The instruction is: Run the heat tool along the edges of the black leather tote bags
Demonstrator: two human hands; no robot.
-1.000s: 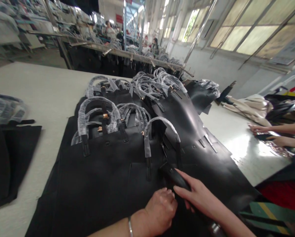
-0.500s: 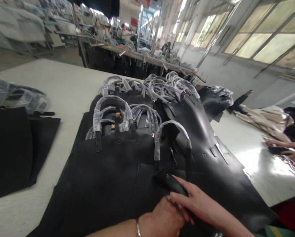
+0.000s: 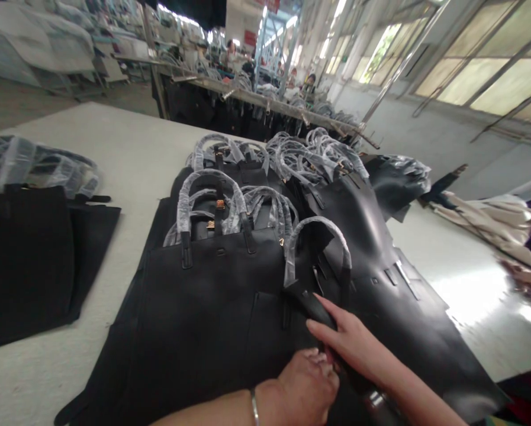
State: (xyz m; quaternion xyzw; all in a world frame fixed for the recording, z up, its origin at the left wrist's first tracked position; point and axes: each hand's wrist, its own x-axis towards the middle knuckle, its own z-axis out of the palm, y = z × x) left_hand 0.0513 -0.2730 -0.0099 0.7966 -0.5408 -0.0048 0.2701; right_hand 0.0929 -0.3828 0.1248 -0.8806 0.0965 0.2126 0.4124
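Tool (image 3: 309,305) gripped in right hand (image 3: 351,337), left hand (image 3: 307,381) curled nearby, its hold unclear, black bags (image 3: 194,296) beneath, handles (image 3: 184,207) plastic-wrapped.

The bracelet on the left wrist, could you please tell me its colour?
The bracelet is silver, shown best in the head view.
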